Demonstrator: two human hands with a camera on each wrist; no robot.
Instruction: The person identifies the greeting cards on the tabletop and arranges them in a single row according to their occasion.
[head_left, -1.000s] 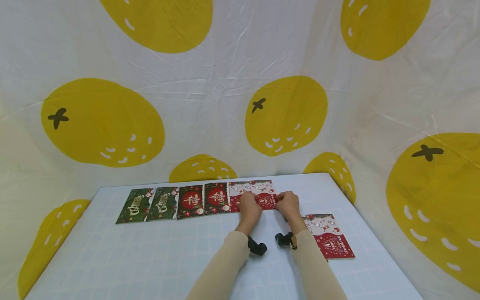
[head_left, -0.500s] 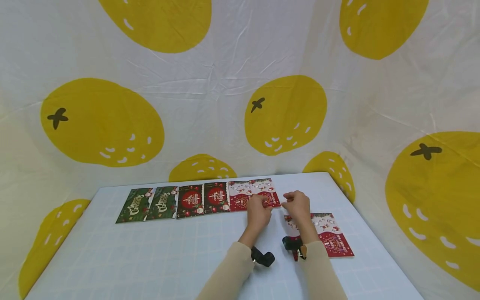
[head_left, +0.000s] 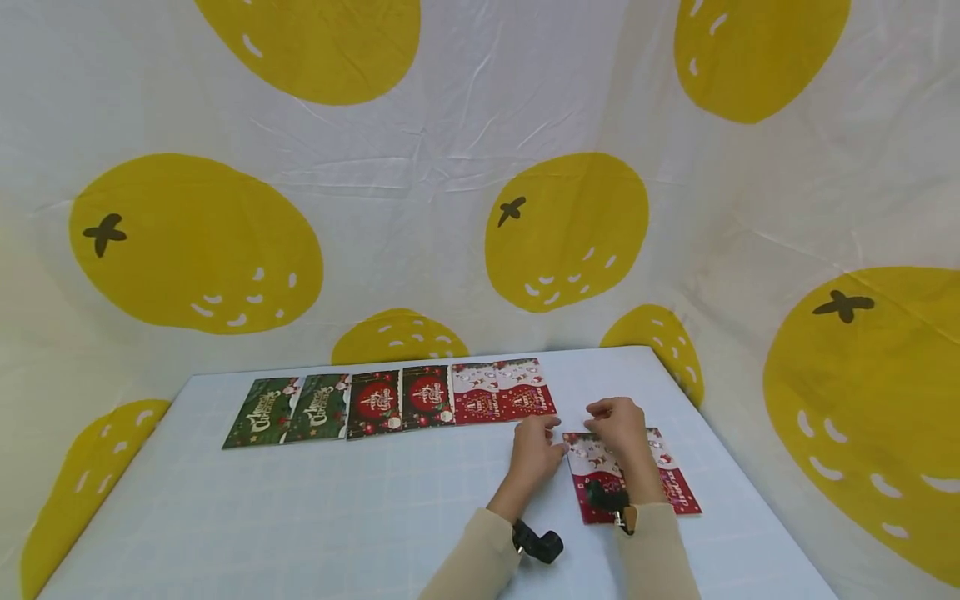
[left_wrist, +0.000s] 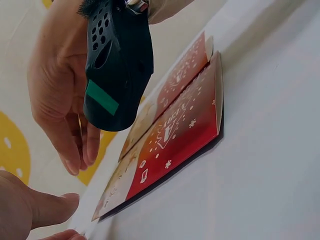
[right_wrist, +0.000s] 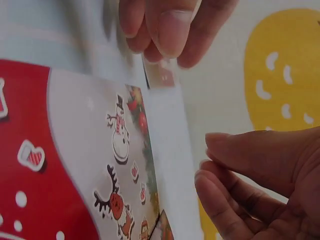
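Two red-and-white Christmas cards lie side by side at the right in the head view: the near-left card [head_left: 588, 460] and the right card [head_left: 682, 493], partly hidden by the right arm. My left hand [head_left: 531, 450] is beside the left card's edge, its fingers relaxed and holding nothing. Above the pair hovers my right hand [head_left: 621, 423], fingers loosely bent, also holding nothing. In the right wrist view, a snowman and reindeer show on the card [right_wrist: 100, 150], with a gap between the right hand's thumb and fingers [right_wrist: 220, 195]. The left wrist view shows both cards [left_wrist: 170, 135] lying flat.
Along the back of the pale table [head_left: 300, 517] runs a row of Christmas cards: two green cards [head_left: 318, 408], two dark red cards [head_left: 373, 406] and two red-and-white cards [head_left: 480, 400]. Behind stands a white cloth [head_left: 420, 208] printed with yellow fruit.
Both hands have come away from the row's last red-and-white card and moved right and nearer, to the two cards at the right. The row's last card has settled beside its match.
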